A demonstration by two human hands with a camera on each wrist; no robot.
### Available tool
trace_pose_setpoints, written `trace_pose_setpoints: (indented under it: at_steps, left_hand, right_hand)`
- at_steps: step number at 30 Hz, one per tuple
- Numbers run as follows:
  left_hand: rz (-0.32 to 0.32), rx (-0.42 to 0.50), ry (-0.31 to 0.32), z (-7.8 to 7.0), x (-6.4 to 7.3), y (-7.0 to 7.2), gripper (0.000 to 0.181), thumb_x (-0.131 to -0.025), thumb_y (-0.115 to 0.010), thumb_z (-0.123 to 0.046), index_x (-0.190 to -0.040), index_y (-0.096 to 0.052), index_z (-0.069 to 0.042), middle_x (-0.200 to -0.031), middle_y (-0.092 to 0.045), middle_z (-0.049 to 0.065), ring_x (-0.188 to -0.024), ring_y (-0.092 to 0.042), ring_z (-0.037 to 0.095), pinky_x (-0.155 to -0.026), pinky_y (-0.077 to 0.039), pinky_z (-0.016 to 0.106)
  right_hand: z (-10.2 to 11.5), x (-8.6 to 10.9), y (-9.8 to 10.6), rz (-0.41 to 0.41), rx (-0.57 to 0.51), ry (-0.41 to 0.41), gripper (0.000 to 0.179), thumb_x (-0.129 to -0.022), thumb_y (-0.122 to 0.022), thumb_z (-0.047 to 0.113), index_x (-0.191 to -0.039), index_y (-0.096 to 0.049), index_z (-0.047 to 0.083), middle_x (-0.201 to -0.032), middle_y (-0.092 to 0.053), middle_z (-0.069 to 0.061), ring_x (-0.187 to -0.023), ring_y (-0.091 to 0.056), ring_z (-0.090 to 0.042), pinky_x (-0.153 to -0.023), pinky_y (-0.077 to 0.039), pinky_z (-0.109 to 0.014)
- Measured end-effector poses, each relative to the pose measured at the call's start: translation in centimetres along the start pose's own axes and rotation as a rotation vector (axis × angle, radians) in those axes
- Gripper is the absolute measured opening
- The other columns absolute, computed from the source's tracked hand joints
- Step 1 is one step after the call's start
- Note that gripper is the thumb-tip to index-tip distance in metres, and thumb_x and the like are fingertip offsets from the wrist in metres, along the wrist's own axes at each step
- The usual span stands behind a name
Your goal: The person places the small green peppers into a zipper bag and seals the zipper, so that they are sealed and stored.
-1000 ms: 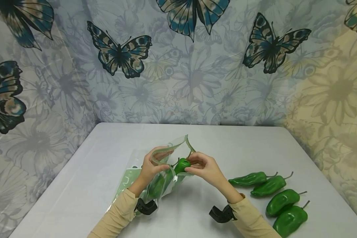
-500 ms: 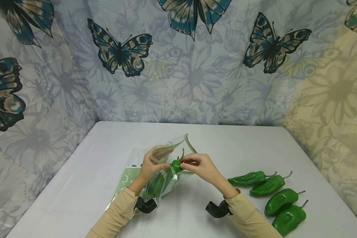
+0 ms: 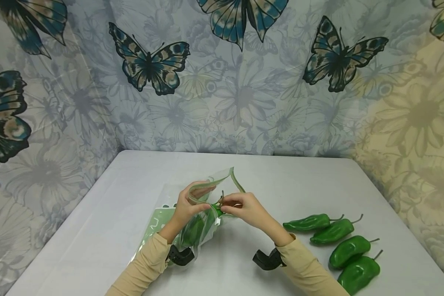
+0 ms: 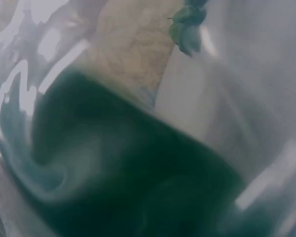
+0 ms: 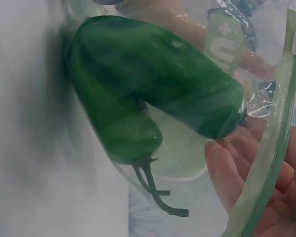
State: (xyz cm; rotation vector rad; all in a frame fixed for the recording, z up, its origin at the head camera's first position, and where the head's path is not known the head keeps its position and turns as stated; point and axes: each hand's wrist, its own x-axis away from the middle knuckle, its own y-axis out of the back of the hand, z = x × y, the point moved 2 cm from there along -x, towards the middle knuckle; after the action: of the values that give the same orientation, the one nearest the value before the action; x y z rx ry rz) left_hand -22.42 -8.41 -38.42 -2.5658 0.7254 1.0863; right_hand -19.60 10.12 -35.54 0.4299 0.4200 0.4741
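Observation:
In the head view my left hand (image 3: 186, 207) holds a clear zip bag (image 3: 207, 236) by its mouth, thumb on the near side. The bag's green-edged opening gapes toward my right hand (image 3: 244, 207). My right thumb and fingertips pinch a green pepper (image 3: 217, 209) at its stem end, its body mostly down inside the bag. Another green pepper (image 3: 192, 232) lies in the bag. Through the plastic, the right wrist view shows two peppers (image 5: 113, 113) at an angle, with stems hanging down. Dark green pepper (image 4: 138, 163) fills the left wrist view, blurred.
Several loose green peppers (image 3: 355, 250) lie in a slanting row at the right of the white table (image 3: 281, 176). A green-and-white printed clear packet (image 3: 157, 222) lies flat under the left arm. A butterfly-patterned cloth (image 3: 244, 102) hangs behind the table.
My right hand has moved left and slightly down, lowering the pepper deeper into the bag; its stem now stands upright. My left hand keeps its place at the bag's mouth.

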Motion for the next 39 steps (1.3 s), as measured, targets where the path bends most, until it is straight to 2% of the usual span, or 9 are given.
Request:
trace_pose_setpoints:
  at_steps: [5, 10, 14, 18, 22, 26, 28, 34, 39]
  left_hand:
    - [-0.002, 0.006, 0.004, 0.0, 0.0, 0.0, 0.067, -0.078, -0.070, -0.018, -0.116, -0.033, 0.024, -0.117, -0.056, 0.004, -0.109, -0.051, 0.019, -0.088, -0.044, 0.032]
    - [0.008, 0.008, -0.010, 0.1, 0.0, 0.0, 0.065, -0.079, -0.069, -0.018, -0.118, -0.036, 0.021, -0.117, -0.056, 0.004, -0.109, -0.052, 0.019, -0.089, -0.043, 0.034]
    - [0.007, 0.011, -0.015, 0.1, 0.0, -0.1, 0.064, -0.078, -0.069, -0.018, -0.119, -0.037, 0.019, -0.117, -0.056, 0.004, -0.109, -0.052, 0.018, -0.091, -0.042, 0.034]
    - [-0.001, 0.003, -0.017, 0.0, -0.1, 0.0, 0.064, -0.078, -0.070, -0.019, -0.118, -0.037, 0.019, -0.117, -0.056, 0.004, -0.108, -0.052, 0.018, -0.094, -0.039, 0.034]
    - [-0.008, 0.006, 0.002, -0.1, -0.1, -0.1, 0.064, -0.077, -0.071, -0.020, -0.119, -0.039, 0.017, -0.117, -0.057, 0.004, -0.108, -0.052, 0.019, -0.095, -0.037, 0.035]
    - [-0.014, 0.022, 0.013, -0.1, 0.1, -0.1, 0.064, -0.076, -0.071, -0.019, -0.119, -0.039, 0.018, -0.117, -0.057, 0.004, -0.108, -0.052, 0.019, -0.095, -0.037, 0.034]
    - [-0.017, 0.019, 0.011, -0.1, 0.1, -0.1, 0.064, -0.076, -0.071, -0.019, -0.119, -0.039, 0.018, -0.116, -0.057, 0.004, -0.108, -0.052, 0.019, -0.095, -0.038, 0.034]
    - [-0.010, -0.004, -0.015, -0.3, 0.0, 0.0, 0.066, -0.077, -0.071, -0.019, -0.118, -0.037, 0.020, -0.117, -0.057, 0.003, -0.108, -0.052, 0.018, -0.094, -0.038, 0.034]
    - [-0.013, -0.012, -0.011, -0.3, 0.1, 0.0, 0.066, -0.078, -0.070, -0.020, -0.118, -0.036, 0.020, -0.117, -0.057, 0.003, -0.108, -0.052, 0.018, -0.094, -0.038, 0.034]
  right_hand:
    - [0.1, 0.0, 0.0, 0.047, -0.070, 0.007, 0.035, -0.089, -0.055, 0.006, -0.122, -0.050, -0.005, -0.093, -0.065, -0.012, -0.080, -0.063, -0.023, -0.072, -0.052, -0.034]
    - [0.2, 0.0, 0.0, 0.094, -0.082, -0.013, 0.038, -0.093, -0.048, 0.004, -0.128, -0.041, -0.008, -0.095, -0.064, -0.014, -0.083, -0.063, -0.021, -0.075, -0.051, -0.029]
    - [0.1, 0.0, 0.0, 0.088, -0.079, -0.026, 0.038, -0.093, -0.049, 0.005, -0.128, -0.042, -0.007, -0.094, -0.064, -0.015, -0.083, -0.063, -0.022, -0.074, -0.051, -0.027]
    - [0.4, 0.1, 0.2, -0.003, -0.090, -0.016, 0.035, -0.091, -0.053, 0.005, -0.123, -0.047, -0.006, -0.095, -0.063, -0.017, -0.083, -0.063, -0.026, -0.073, -0.052, -0.029]
    - [1.5, 0.4, 0.6, -0.087, -0.127, 0.036, 0.027, -0.088, -0.054, -0.003, -0.114, -0.053, -0.010, -0.096, -0.062, -0.022, -0.083, -0.062, -0.029, -0.072, -0.052, -0.032]
    - [3.0, 0.7, 1.0, -0.124, -0.132, 0.084, 0.024, -0.085, -0.054, -0.010, -0.108, -0.053, -0.015, -0.098, -0.059, -0.027, -0.086, -0.061, -0.034, -0.074, -0.052, -0.031]
    - [3.3, 0.8, 1.1, -0.124, -0.126, 0.079, 0.023, -0.084, -0.054, -0.011, -0.108, -0.053, -0.014, -0.099, -0.058, -0.028, -0.087, -0.060, -0.035, -0.074, -0.051, -0.030]
    - [2.6, 0.9, 0.7, -0.021, -0.102, 0.105, 0.026, -0.085, -0.055, -0.010, -0.110, -0.052, -0.016, -0.104, -0.056, -0.029, -0.086, -0.060, -0.034, -0.073, -0.052, -0.031]
    - [1.1, 0.8, 0.5, -0.032, -0.106, 0.159, 0.028, -0.085, -0.057, -0.004, -0.113, -0.053, -0.010, -0.109, -0.056, -0.022, -0.090, -0.060, -0.029, -0.074, -0.052, -0.031]
